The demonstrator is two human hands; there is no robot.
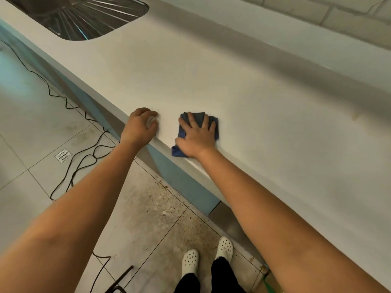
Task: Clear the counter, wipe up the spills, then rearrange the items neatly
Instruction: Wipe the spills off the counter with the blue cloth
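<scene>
Wiping step: right hand (196,138) flat on blue cloth (200,120), left hand (140,125) maybe cupping crumbs at desk (254,123) edge; next, sweep them off.

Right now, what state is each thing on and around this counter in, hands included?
Folded blue cloth: flat at the counter's front edge, one corner overhanging.
Right hand: fingers spread, pressing the cloth.
Left hand: curled at the edge, around something pale.
White counter: bare.
Steel sink drainer: empty.
Tiled floor: crumb-littered.
</scene>
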